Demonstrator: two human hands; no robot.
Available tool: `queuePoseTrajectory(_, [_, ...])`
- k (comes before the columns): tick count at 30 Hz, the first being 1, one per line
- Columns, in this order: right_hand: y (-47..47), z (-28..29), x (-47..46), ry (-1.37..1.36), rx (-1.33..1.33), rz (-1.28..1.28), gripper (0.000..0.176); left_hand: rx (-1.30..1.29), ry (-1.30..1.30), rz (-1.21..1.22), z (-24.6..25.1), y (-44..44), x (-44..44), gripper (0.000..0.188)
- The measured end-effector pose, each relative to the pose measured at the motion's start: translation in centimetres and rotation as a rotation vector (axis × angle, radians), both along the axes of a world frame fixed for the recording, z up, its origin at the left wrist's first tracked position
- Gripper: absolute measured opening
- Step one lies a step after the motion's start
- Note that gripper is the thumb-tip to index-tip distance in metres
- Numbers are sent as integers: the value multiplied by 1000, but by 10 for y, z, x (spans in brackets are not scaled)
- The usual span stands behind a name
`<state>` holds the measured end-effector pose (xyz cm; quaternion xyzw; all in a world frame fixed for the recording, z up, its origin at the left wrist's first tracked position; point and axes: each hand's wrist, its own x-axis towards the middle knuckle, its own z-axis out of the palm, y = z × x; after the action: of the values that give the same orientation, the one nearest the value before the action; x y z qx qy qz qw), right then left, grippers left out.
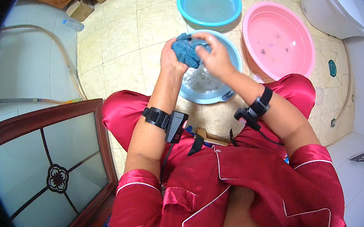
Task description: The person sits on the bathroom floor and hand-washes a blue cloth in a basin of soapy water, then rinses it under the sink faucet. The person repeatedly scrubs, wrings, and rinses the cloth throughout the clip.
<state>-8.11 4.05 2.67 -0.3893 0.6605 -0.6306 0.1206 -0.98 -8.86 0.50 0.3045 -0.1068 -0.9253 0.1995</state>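
A wet, crumpled dark-blue cloth (pixel 186 53) is bunched up above a light-blue plastic basin (pixel 237 56). My left hand (pixel 169 59) grips the bundle from its left side. On the other side, my right hand (pixel 216 55) is blurred, with its thumb and curled fingers around part of the cloth. Beneath both hands, the basin holds cloudy, bubbly water (pixel 202 79). The cloth's underside and my left fingertips are partly hidden.
A turquoise basin of water (pixel 210 4) stands beyond, and a pink basin (pixel 306 38) with dark bits in its water stands to the right. A toilet (pixel 328 9) is at far right. A framed glass panel (pixel 101 132), hoses (pixel 55 37) and a plastic bottle (pixel 73 25) are on the left.
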Motion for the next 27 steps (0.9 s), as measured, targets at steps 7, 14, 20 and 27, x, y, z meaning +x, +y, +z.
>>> queuePoseTrajectory(7, [-1,28,15,383,350,-96,21,-398,-330,-64,-17,30,-9,23])
queuePoseTrajectory(14, [-12,12,9,411,263,-132,30,-360,-353,-146,-20,24,-7,21])
queuePoseTrajectory(20, [-8,20,-15,254,452,-287,39,-120,-251,-202,6,60,-10,24])
queuePoseTrajectory(27, [-15,14,-12,-948,-6,-156,32,101,-115,-73,27,29,-8,38])
